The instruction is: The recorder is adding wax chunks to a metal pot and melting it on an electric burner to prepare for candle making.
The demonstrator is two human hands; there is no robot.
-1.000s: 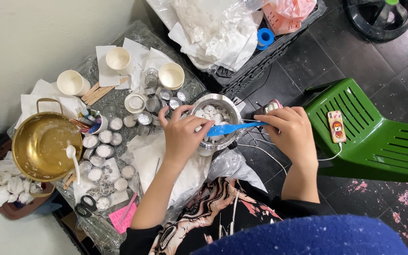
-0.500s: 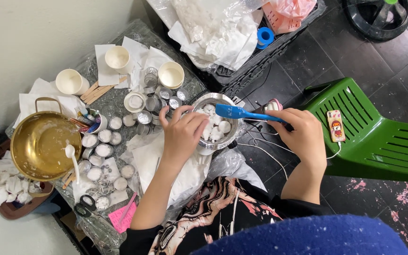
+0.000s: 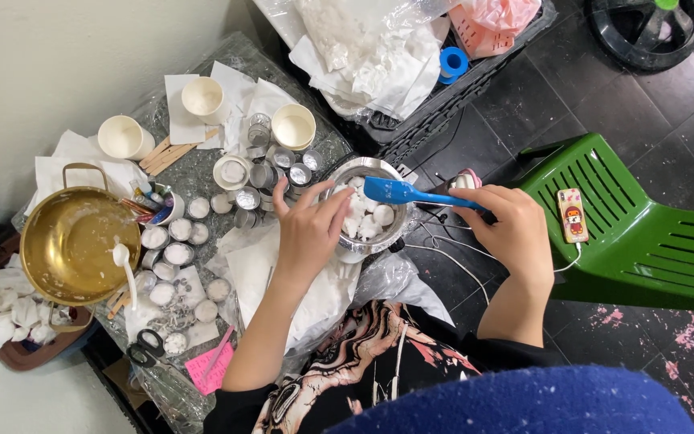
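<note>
- Your left hand (image 3: 308, 233) rests on the near-left rim of the metal bowl (image 3: 339, 173), fingers spread and curled over the edge, steadying it. The hand is not closed; it cups the rim and touches the white chunks (image 3: 367, 221) just inside.
- Your right hand (image 3: 508, 229) is clamped on the handle of the blue spatula (image 3: 399, 191), fingers wrapped tight around the dark end.
- The spatula's long axis runs roughly from 3 o'clock to 9 o'clock across the bowl, blade at the 9 o'clock end, sitting over the far part of the chunks.
- From your right grip, the bowl lies toward 9 o'clock; from your left hand, the chunks lie toward 2 o'clock, touching the fingertips. The left hand is the nearer one to the bowl's contents.
- The bowl sits at the right edge of the cluttered table, with small round tins (image 3: 177, 231) toward 9 o'clock and a brass pot (image 3: 70, 241) further the same way.
- A green plastic chair (image 3: 644, 241) stands at 3 o'clock from your right hand, with a phone (image 3: 573, 214) lying on it.
- White cups (image 3: 202, 98) stand toward 11 o'clock from the bowl.
</note>
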